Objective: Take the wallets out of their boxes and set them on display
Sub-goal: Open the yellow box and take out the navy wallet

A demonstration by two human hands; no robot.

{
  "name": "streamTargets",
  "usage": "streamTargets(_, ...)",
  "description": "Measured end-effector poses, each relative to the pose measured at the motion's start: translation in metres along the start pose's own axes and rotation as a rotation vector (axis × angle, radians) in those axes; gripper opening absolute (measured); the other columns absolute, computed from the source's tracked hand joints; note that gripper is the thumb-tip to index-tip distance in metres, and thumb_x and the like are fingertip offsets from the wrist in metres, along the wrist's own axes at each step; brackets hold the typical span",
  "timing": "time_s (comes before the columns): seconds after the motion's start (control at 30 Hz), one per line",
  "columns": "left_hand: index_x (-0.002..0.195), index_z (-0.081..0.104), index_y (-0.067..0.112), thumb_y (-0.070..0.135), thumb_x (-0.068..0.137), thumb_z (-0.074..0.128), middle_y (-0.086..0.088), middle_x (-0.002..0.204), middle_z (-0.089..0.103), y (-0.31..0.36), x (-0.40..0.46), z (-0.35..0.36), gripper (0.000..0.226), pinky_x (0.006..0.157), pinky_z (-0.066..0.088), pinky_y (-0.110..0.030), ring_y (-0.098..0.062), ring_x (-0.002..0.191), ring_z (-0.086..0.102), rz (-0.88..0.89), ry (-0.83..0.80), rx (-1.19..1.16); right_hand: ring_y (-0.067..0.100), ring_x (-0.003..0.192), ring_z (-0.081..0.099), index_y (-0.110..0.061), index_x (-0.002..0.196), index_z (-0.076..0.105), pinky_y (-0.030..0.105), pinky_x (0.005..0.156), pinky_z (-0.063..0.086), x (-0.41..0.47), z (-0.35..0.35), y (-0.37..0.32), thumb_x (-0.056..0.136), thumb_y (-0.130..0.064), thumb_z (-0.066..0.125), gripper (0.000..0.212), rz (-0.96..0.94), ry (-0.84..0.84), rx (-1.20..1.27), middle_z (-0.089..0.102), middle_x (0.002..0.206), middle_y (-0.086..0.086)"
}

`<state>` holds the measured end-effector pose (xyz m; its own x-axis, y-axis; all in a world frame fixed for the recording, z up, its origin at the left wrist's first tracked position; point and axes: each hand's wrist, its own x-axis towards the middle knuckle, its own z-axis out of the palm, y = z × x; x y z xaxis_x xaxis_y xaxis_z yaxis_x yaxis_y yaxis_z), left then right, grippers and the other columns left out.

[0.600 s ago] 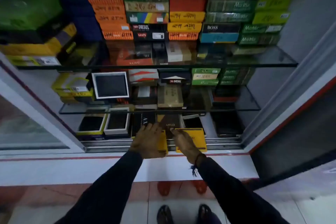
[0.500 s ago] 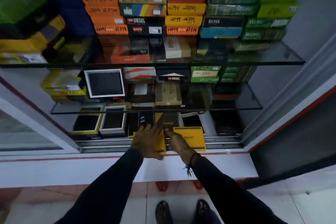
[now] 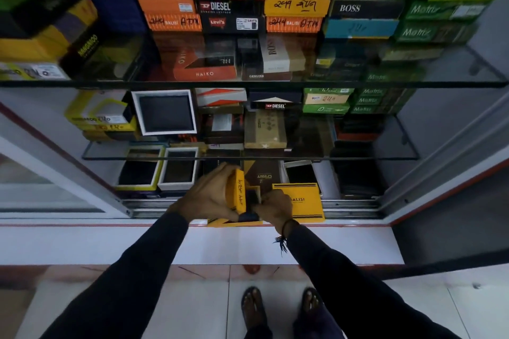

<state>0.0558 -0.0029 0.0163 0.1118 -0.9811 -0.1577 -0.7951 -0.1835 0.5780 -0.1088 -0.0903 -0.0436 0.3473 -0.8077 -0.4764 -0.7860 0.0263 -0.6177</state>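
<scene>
Wallet (image 3: 252, 198) sits right between both hands: left hand (image 3: 209, 197) grips the tilted yellow box (image 3: 237, 190), right hand (image 3: 274, 208) pinches the wallet's edge.

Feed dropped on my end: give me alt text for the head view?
Left hand holds a yellow box on edge while the right hand pulls a dark wallet from it, before glass shelves of stacked boxes. A yellow lid lies beside.

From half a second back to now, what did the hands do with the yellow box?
The left hand has tipped the yellow box up onto its edge, gripping it, where it lay flat under the palm before. The right hand has closed on the dark wallet in its open side. The yellow lid beside them and the shelf stacks stayed put.
</scene>
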Motion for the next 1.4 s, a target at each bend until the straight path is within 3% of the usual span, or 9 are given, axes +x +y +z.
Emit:
streamTargets(0.13, 0.137, 0.041, 0.035, 0.023, 0.048, 0.097, 0.006, 0.124, 0.055, -0.029, -0.032, -0.025, 0.106, 0.086, 0.060, -0.036, -0.013, 0.110, 0.061, -0.083, 0.021, -0.288, 0.023, 0.092, 0.070, -0.009, 0.086, 0.077, 0.025, 0.069, 0.051, -0.005, -0.006, 0.003, 0.075, -0.019, 0.077, 0.015, -0.011, 0.138, -0.056, 0.075, 0.092, 0.007)
streamTargets(0.33, 0.141, 0.038, 0.029, -0.019, 0.060, 0.086, 0.000, 0.134, 0.051, -0.064, -0.070, -0.018, 0.106, 0.069, 0.064, -0.034, -0.026, 0.107, 0.068, -0.313, 0.010, -0.601, 0.024, 0.095, 0.070, -0.009, 0.087, 0.077, 0.033, 0.080, 0.060, 0.000, -0.011, 0.005, 0.077, -0.014, 0.074, 0.012, 0.013, 0.137, 0.016, 0.077, 0.094, 0.007)
streamTargets(0.53, 0.122, 0.051, 0.032, -0.017, 0.051, 0.091, 0.005, 0.116, 0.063, -0.059, -0.053, 0.014, 0.095, 0.068, 0.063, -0.027, -0.023, 0.110, 0.066, -0.335, -0.035, -0.557, 0.025, 0.097, 0.070, -0.009, 0.089, 0.075, 0.035, 0.083, 0.060, 0.000, -0.001, -0.005, 0.074, -0.015, 0.078, 0.016, -0.072, 0.053, -0.021, 0.076, 0.097, 0.009)
streamTargets(0.7, 0.122, 0.049, 0.034, -0.012, 0.057, 0.090, 0.013, 0.106, 0.067, -0.048, -0.035, 0.050, 0.090, 0.068, 0.062, -0.023, -0.011, 0.100, 0.071, -0.309, -0.007, -0.469, 0.025, 0.091, 0.072, -0.009, 0.093, 0.073, 0.032, 0.077, 0.060, -0.011, 0.004, 0.001, 0.077, -0.013, 0.076, 0.016, -0.216, 0.164, -0.201, 0.075, 0.095, 0.007)
streamTargets(0.8, 0.127, 0.051, 0.029, -0.005, 0.056, 0.091, 0.006, 0.111, 0.068, -0.045, -0.032, 0.058, 0.088, 0.082, 0.063, -0.037, -0.017, 0.105, 0.069, -0.295, 0.064, -0.430, 0.026, 0.093, 0.071, -0.007, 0.097, 0.070, 0.031, 0.077, 0.059, -0.012, 0.008, 0.001, 0.084, -0.014, 0.067, 0.016, -0.216, 0.137, -0.194, 0.073, 0.097, 0.010)
streamTargets(1.03, 0.133, 0.052, 0.015, -0.004, 0.056, 0.092, 0.001, 0.113, 0.068, -0.045, -0.029, 0.066, 0.090, 0.086, 0.061, -0.040, -0.022, 0.106, 0.067, -0.305, 0.112, -0.443, 0.020, 0.094, 0.068, -0.015, 0.104, 0.068, 0.027, 0.069, 0.053, -0.005, 0.017, -0.014, 0.064, -0.045, 0.083, 0.052, -0.034, 0.157, 0.049, 0.071, 0.098, 0.000)
streamTargets(1.17, 0.133, 0.052, 0.013, -0.002, 0.052, 0.095, -0.005, 0.119, 0.071, -0.049, -0.029, 0.067, 0.093, 0.090, 0.061, -0.045, -0.027, 0.109, 0.068, -0.321, 0.116, -0.468, 0.013, 0.081, 0.065, -0.020, 0.088, 0.065, 0.026, 0.062, 0.055, -0.001, 0.014, -0.020, 0.059, -0.031, 0.091, 0.040, -0.009, 0.163, 0.268, 0.066, 0.088, -0.006)
streamTargets(1.3, 0.140, 0.044, 0.018, -0.002, 0.051, 0.097, 0.000, 0.130, 0.050, -0.052, -0.031, 0.061, 0.105, 0.086, 0.059, -0.029, -0.023, 0.116, 0.059, -0.279, 0.091, -0.562, 0.021, 0.095, 0.070, -0.025, 0.069, 0.063, 0.031, 0.075, 0.058, 0.003, 0.001, -0.021, 0.058, -0.021, 0.092, 0.031, -0.009, 0.126, 0.438, 0.072, 0.091, -0.001)
streamTargets(1.4, 0.133, 0.054, 0.026, 0.003, 0.057, 0.097, -0.001, 0.137, 0.047, -0.048, -0.032, 0.047, 0.091, 0.084, 0.061, -0.027, -0.026, 0.119, 0.060, -0.264, 0.133, -0.739, 0.032, 0.104, 0.070, -0.010, 0.084, 0.069, 0.043, 0.080, 0.061, 0.004, -0.025, -0.010, 0.067, -0.008, 0.087, 0.024, 0.093, -0.001, 0.737, 0.073, 0.108, 0.013)
